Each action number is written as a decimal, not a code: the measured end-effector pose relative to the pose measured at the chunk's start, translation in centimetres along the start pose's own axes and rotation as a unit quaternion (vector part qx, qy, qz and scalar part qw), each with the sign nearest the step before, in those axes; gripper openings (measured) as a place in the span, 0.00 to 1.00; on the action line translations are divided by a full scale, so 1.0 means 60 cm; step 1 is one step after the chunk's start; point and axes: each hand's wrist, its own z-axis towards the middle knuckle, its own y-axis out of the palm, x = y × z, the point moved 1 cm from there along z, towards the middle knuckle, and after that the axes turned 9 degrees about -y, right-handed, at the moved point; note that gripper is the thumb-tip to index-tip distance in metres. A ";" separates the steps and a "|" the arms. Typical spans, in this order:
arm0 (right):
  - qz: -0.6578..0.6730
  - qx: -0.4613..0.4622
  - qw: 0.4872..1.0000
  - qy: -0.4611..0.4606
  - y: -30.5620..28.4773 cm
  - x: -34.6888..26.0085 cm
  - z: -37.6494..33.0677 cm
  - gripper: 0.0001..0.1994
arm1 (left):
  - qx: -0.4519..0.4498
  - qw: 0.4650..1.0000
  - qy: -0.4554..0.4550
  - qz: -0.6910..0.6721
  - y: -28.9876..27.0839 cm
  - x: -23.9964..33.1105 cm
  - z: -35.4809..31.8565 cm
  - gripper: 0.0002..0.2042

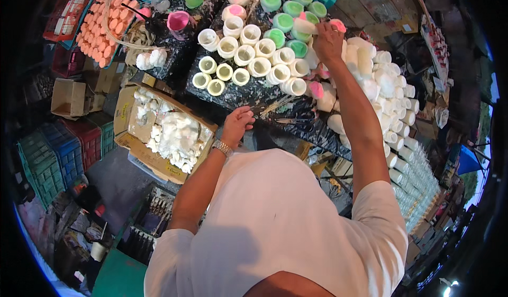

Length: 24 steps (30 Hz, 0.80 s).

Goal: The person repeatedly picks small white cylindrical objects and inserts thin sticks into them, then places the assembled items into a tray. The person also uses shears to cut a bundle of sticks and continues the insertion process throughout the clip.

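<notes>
My right hand (328, 42) reaches over the far side of the black-covered table, with its fingers closed on a pale cylinder (304, 26) that lies level above green-topped round pieces (283, 22). Left of that arm stand several white cup-like pieces (259, 66) with open, rimmed tops. My left hand (238, 123) hangs at the table's near edge, its fingers curled together; anything inside them is hidden. Close to it, thin pale strands (279, 104) and scissors (294, 120) lie on the table. A few pink-topped pieces (316, 89) sit near my right forearm.
White cylinders (389, 96) are heaped on the right, beside rows of clear glasses (420, 188). At the left stands a cardboard box (127, 133) of white lumps. Orange pieces (100, 30) fill a tray farther back. Plastic crates (45, 159) are stacked at the far left.
</notes>
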 end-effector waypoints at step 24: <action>0.280 -0.140 0.946 -0.081 0.067 -0.245 -0.350 0.05 | 0.063 0.976 0.037 -0.203 0.027 -0.013 0.039 0.10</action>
